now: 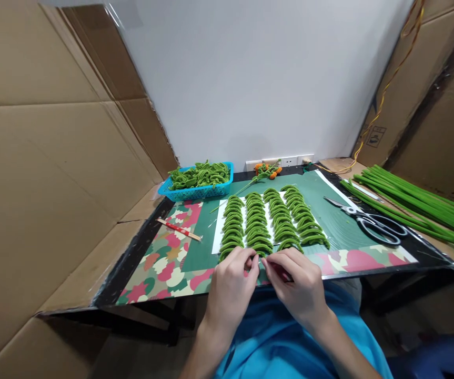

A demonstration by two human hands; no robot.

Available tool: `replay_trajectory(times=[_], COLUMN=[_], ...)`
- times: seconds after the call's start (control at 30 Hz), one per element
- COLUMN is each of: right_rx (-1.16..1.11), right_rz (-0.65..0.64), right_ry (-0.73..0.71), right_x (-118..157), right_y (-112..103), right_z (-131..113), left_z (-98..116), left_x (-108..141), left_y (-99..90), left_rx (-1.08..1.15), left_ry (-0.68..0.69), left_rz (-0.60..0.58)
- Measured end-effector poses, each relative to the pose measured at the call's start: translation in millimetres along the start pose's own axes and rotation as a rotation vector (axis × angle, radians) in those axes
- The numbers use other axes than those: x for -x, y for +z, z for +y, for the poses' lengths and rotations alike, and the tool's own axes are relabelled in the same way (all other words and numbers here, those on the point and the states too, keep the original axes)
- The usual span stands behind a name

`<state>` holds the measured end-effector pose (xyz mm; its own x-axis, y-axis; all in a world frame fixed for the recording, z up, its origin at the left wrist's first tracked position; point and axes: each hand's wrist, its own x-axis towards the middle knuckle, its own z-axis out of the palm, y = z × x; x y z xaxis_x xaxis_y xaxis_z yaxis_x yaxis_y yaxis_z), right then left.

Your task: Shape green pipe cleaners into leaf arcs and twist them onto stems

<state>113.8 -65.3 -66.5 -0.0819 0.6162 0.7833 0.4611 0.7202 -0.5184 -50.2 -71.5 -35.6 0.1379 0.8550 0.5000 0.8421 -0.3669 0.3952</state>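
Observation:
My left hand [232, 279] and my right hand [298, 276] meet at the table's front edge, fingertips pinched and nearly touching. Between them shows a short green fuzzy pipe-cleaner piece [260, 254], mostly hidden by the fingers. Right above lie several columns of curved green pipe-cleaner pieces [257, 217], overlapping like scales on white paper [218, 238]. The lower ends of the middle columns come close to my fingers.
A blue basket [195, 195] heaped with green twisted pieces stands back left. Orange-and-green fuzzy flowers [268, 170] lie at the back. Wrapped chopsticks [179, 229] lie left; scissors [369, 218] and long green pipe-cleaner stems [420, 197] lie right. Cardboard walls [53, 158] flank the table.

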Motion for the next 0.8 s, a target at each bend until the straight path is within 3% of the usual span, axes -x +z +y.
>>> replay_trajectory(times=[0.53,0.8], right_rx=[0.002,-0.011], right_rz=[0.009,-0.007], right_ry=[0.003,0.0], right_x=[-0.1,-1.5], right_y=[0.3,0.0], right_z=[0.1,-1.3], left_z=[1.0,-3.8], left_x=[2.2,8.6], left_y=[-0.2,2.1], left_rx=[0.017,-0.078], left_ry=[0.056,0.036], left_rz=[0.055,0.103])
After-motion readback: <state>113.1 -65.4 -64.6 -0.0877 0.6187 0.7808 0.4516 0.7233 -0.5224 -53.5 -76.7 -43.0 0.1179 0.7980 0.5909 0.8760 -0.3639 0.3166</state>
